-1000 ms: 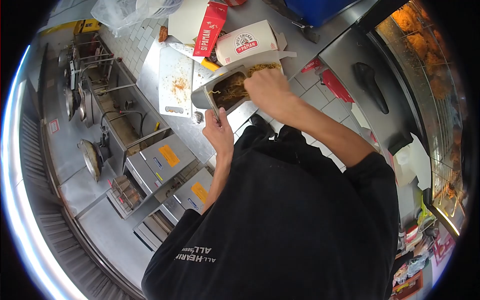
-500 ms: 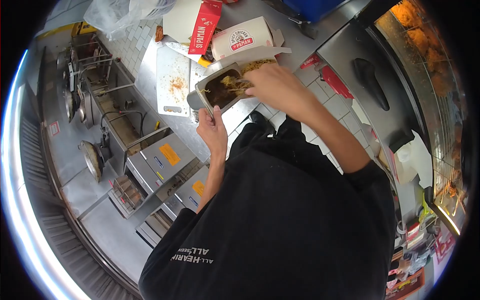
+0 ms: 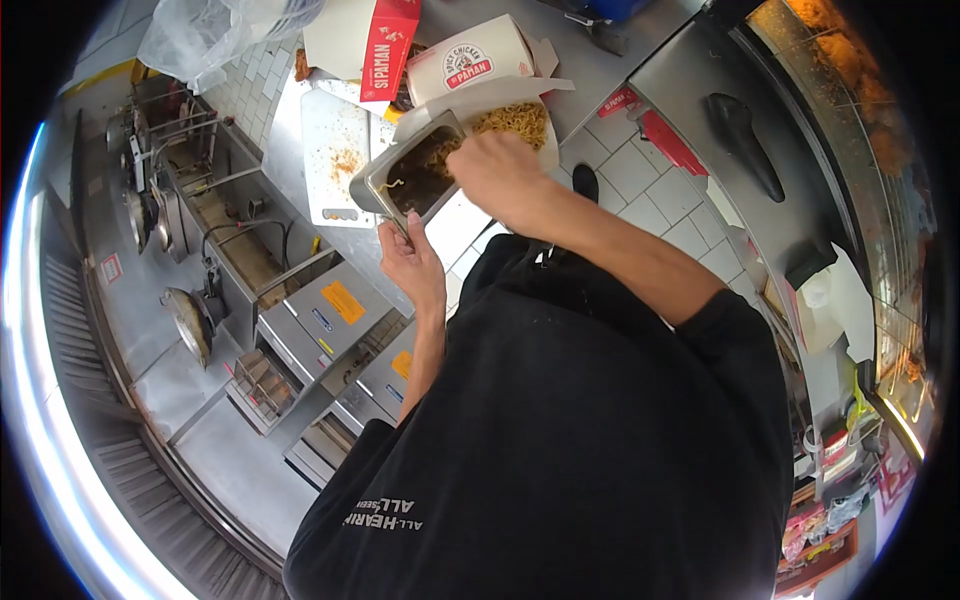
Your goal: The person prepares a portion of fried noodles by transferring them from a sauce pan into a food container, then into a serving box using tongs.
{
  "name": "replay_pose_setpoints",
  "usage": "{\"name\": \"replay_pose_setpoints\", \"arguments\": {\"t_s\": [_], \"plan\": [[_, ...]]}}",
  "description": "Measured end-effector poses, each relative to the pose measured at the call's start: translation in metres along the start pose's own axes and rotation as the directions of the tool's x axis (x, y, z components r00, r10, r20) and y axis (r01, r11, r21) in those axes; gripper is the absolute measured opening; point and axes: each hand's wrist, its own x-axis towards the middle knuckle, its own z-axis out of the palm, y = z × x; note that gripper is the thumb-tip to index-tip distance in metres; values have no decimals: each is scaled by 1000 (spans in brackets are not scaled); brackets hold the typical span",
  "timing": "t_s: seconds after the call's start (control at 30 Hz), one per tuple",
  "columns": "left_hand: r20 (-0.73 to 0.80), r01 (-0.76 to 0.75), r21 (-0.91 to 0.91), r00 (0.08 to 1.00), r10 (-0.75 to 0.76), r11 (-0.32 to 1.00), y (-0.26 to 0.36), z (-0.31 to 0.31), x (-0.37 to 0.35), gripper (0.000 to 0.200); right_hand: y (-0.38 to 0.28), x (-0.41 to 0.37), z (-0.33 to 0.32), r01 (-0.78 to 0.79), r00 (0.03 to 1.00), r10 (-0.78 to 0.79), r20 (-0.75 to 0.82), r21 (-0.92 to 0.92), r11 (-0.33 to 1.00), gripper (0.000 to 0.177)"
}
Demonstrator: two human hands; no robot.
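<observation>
My left hand [image 3: 413, 262] grips the near rim of a deep metal food pan [image 3: 366, 188], thumb over the edge. The pan is tilted, its dark inside holding a few leftover noodles. My right hand [image 3: 500, 180] is closed over the pan's right side, its fingers curled; whatever they hold is hidden. Just beyond, an open white takeaway box [image 3: 500, 97] contains a heap of yellow noodles [image 3: 515, 122].
Left of the pan lies a white cutting board [image 3: 335, 150] with orange crumbs. Behind stand a printed carton [image 3: 470, 65] and a red-and-white box [image 3: 390, 50]. A plastic bag [image 3: 225, 40] is at back left. Fryers [image 3: 325, 305] stand left, and a counter [image 3: 690, 90] right.
The pan has shifted slightly left and tilted, with both hands moving along. Most noodles that were in the pan's right side now appear in the takeaway box, which shows more fully.
</observation>
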Motion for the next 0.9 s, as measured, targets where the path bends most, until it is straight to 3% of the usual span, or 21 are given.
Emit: {"name": "replay_pose_setpoints", "arguments": {"t_s": [0.17, 0.23, 0.3, 0.37, 0.43, 0.57, 0.63, 0.77, 0.9], "plan": [[14, 22, -40, 1000, -22, 999, -6, -7, 6, 29, 23, -36, -45, -39, 999, 39, 28, 2, 999, 16], [29, 42, -157, 999, -38, 987, -8, -5, 7, 30, 36, -46, -52, -49, 999, 49, 13, -8, 999, 17], [47, 76, -185, 997, -68, 980, -10, -6, 7, 29, 51, -52, -53, -167, 985, 168, 27, -36, 985, 17], [74, 110, -211, 993, -97, 971, -10, -7, 5, 28, 61, -52, -47, -177, 984, 178, 11, -14, 984, 16], [116, 209, -430, 978, -176, 878, -7, -4, 6, 23, 68, -48, -42, -225, 974, 226, 35, -20, 974, 17], [154, 271, -511, 963, -223, 816, -7, -12, 4, 19, 64, -47, -52, -248, 966, 248, 69, -11, 969, 20], [182, 306, -558, 952, -246, 772, -7, -14, 5, 18, 67, -44, -53, -188, 982, 188, 3, 70, 980, 18], [178, 322, -643, 946, -272, 695, -15, -19, 6, 16, 60, -33, -61, -173, 985, 173, 1, 14, 985, 18], [190, 343, -664, 937, -294, 665, -14, -25, 3, 16, 49, -22, -73, -208, 962, 219, 161, -82, 975, 28]]}}
